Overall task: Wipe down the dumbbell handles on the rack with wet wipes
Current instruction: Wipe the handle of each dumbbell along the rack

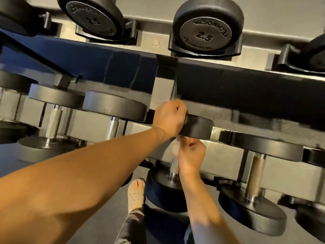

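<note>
My left forearm (79,182) fills the lower left of the frame, nearest the lens, and runs up to my left grip (169,118) at centre. There my fingers curl over the edge of the upper head of a black dumbbell (197,126), which sits tilted on the lower tier of the rack (228,81). Just below, my right grip (191,155) has its fingers curled in, pinching a white wet wipe (175,147) against the top of the knurled handle (174,166). The wipe is blurred, so I cannot tell how far it wraps round. The dumbbell's lower head (163,192) lies at lower centre.

A neighbouring dumbbell with a brownish handle (255,175) stands to the right. Another with a bright steel handle (112,127) stands to the left, apart from both grips. On the upper tier, top centre, rests a dumbbell marked 2.5 (207,30). My foot in a pale sandal (136,194) shows just left of the lower head.
</note>
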Demonstrator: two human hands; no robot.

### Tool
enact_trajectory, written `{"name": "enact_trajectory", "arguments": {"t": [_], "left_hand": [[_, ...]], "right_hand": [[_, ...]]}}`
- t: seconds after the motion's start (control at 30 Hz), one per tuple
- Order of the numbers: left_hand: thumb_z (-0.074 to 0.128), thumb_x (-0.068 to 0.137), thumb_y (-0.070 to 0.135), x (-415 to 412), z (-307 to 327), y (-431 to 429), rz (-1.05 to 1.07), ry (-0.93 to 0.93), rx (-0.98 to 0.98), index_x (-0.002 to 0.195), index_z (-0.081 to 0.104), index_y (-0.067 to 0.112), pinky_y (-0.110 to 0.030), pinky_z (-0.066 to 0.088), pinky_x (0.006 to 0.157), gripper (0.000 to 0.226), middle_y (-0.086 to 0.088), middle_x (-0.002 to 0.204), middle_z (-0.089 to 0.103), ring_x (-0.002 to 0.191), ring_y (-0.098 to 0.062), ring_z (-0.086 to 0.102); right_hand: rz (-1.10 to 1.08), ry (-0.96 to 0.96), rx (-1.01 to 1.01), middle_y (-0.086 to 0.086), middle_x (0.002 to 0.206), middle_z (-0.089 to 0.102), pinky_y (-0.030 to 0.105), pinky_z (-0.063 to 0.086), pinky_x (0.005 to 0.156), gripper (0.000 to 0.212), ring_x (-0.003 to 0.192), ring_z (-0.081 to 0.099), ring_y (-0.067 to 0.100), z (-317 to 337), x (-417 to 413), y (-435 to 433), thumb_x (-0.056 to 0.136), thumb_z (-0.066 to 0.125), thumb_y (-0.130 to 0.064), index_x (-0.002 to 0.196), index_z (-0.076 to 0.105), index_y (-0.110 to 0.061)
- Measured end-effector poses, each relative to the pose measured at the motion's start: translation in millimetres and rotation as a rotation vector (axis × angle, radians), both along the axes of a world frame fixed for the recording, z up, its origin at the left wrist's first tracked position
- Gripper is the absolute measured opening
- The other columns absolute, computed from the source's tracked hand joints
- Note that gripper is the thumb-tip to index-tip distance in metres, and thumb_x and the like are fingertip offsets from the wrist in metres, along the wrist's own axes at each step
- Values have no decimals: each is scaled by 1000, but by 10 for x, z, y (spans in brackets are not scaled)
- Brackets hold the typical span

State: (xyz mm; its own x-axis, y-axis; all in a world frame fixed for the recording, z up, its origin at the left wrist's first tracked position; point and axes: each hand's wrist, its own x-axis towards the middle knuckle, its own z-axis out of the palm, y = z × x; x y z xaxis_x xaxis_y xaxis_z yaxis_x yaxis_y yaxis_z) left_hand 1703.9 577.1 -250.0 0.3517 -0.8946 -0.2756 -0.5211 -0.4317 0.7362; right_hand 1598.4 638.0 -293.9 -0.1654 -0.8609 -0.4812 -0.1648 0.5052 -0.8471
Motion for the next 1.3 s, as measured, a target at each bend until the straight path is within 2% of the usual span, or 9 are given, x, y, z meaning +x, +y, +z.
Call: {"name": "enact_trajectory", "arguments": {"t": [0.3,0.47,0.67,0.77,0.87,0.97,1.03,1.17,1.3], "left_hand": [[42,103,23,54,-28,14,-42,94,25,88,69,4,-47,53,74,36,-18,88,66,80,-33,63],[40,107,27,127,12,24,-166,53,34,91,65,7,-48,56,76,36,-18,90,65,77,-24,60],[58,102,21,500,178,614,-410,-72,-489,109,63,15,-25,48,82,11,7,97,57,88,-9,56],[59,104,30,487,211,863,-477,179,-155,99,67,17,-17,47,57,15,10,71,60,62,-8,61],[66,101,30,385,202,890,-218,425,195,106,68,18,-14,49,50,13,-3,81,71,59,-6,66],[69,98,14,360,115,877,67,665,393,105,69,13,-24,59,56,7,-14,88,74,66,-16,71],[67,97,6,358,28,884,194,789,419,107,69,11,-29,62,63,12,-13,92,76,73,-19,75],[72,90,1,248,-124,801,418,818,321,97,71,11,-31,63,77,12,-14,99,76,88,-24,76],[79,85,5,-82,-249,700,668,765,297,83,71,24,-34,60,82,20,-6,91,74,88,-22,71]], "right_hand": [[-14,71,218,-1,58,44,28,35,56,44,56,40,13,-208,-62,-13,104,44,-11,61,41,-18],[23,170,42,4,61,54,28,45,57,37,57,52,14,56,-44,203,104,55,-23,70,52,-9],[-31,-64,35,19,65,54,34,52,53,33,58,53,27,421,21,365,101,62,-16,84,57,13],[1,-227,109,25,90,70,44,61,75,19,79,68,27,638,76,344,100,50,-1,105,66,8],[138,-328,189,12,93,73,35,59,81,28,85,69,21,831,86,311,98,44,6,111,69,2],[296,-161,260,4,90,73,33,54,84,31,86,67,19,983,24,237,100,46,1,100,71,-17],[483,199,211,6,91,75,39,57,85,24,87,69,23,1040,-98,110,101,50,-10,95,73,-17],[451,783,-240,-2,86,70,39,57,75,18,80,66,16,1231,-204,-372,100,54,-25,99,70,-18],[602,743,-437,-9,96,62,26,49,76,21,86,59,6,967,108,-813,103,52,-37,108,65,-21]]}}
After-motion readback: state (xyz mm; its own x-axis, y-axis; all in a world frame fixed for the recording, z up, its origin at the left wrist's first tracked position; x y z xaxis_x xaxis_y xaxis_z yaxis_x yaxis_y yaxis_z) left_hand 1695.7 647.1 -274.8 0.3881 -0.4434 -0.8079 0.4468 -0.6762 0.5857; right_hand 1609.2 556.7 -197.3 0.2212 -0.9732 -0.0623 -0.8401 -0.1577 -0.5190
